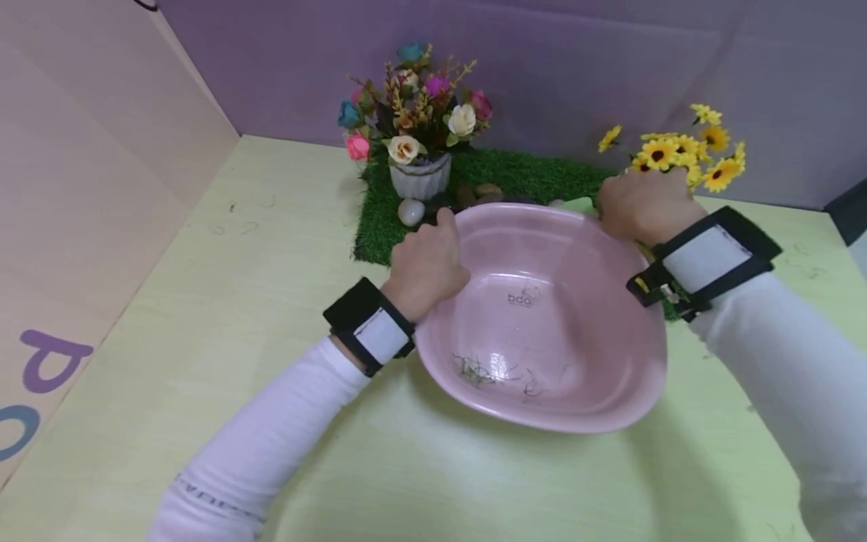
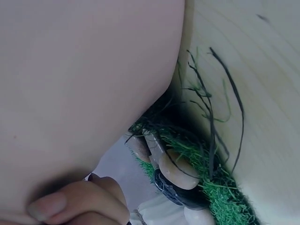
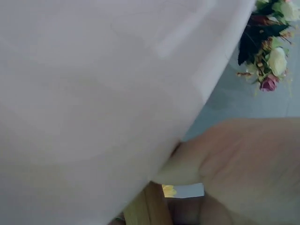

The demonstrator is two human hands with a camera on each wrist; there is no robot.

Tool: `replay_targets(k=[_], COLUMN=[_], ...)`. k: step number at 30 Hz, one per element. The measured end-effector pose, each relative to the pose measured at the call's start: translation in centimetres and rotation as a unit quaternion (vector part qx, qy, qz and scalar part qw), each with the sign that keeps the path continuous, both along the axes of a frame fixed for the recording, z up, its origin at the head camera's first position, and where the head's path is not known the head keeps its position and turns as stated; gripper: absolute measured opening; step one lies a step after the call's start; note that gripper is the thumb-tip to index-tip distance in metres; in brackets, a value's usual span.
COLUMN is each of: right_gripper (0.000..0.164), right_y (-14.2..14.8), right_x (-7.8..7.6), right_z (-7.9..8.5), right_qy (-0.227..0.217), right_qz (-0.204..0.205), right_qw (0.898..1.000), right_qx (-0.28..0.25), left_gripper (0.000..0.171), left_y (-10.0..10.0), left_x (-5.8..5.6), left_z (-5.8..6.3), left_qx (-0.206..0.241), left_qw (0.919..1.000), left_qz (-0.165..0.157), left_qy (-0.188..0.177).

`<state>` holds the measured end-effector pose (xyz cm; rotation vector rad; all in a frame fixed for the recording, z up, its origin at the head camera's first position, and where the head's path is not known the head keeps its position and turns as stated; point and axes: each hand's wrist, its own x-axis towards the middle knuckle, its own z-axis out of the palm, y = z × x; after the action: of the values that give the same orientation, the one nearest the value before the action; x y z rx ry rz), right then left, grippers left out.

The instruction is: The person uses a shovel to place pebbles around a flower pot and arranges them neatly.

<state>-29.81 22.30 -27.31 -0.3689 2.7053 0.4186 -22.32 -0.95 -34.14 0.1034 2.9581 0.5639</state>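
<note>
A pink plastic basin [image 1: 576, 324] is tilted toward me above the table, its inside showing a few thin grass-like strands [image 1: 474, 369] near the lower edge. My left hand [image 1: 427, 263] grips its rim on the left. At the upper right, my right hand [image 1: 643, 203] holds the rim too. The basin's wall fills much of both wrist views. In the left wrist view, curled fingertips [image 2: 49, 206] press against the wall, and dark and green strands [image 2: 211, 98] show beside the basin.
Behind the basin lies a green artificial turf mat [image 1: 379, 226] with several stones [image 1: 410, 212] and a white pot [image 1: 421, 177] of mixed flowers. Yellow flowers [image 1: 684, 154] stand at the back right. Loose strands [image 1: 249, 226] lie on the pale table [image 1: 203, 339]. A purple backdrop [image 1: 284, 68] closes the rear.
</note>
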Motion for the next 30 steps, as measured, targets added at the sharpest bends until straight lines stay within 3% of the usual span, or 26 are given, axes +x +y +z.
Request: replay_targets(k=[9,16,20,30], right_gripper=[0.034,0.030,0.030,0.037], right_y=[0.1,0.4,0.6,0.4], right_x=[0.4,0.4,0.6,0.5], right_z=[0.9,2.5,3.0,3.8], right_qy=[0.034,0.095,0.097,0.118], right_qz=[-0.007,-0.027,-0.052,-0.062], right_qw=[0.998,0.993,0.991,0.985], right_qx=[-0.044,-0.067,-0.081,-0.107], left_gripper=[0.046,0.050,0.050,0.046], left_y=[-0.1,-0.2,-0.3,-0.4], left_x=[0.0,-0.1,-0.1,-0.1], left_z=[-0.1,0.0,0.0,-0.1], left_qx=[0.001,0.006,0.012,0.017], left_qw=[0.9999,1.0000,0.9999,0.9998], left_qz=[0.004,0.003,0.002,0.005], left_qy=[-0.010,-0.007,-0.003,0.003])
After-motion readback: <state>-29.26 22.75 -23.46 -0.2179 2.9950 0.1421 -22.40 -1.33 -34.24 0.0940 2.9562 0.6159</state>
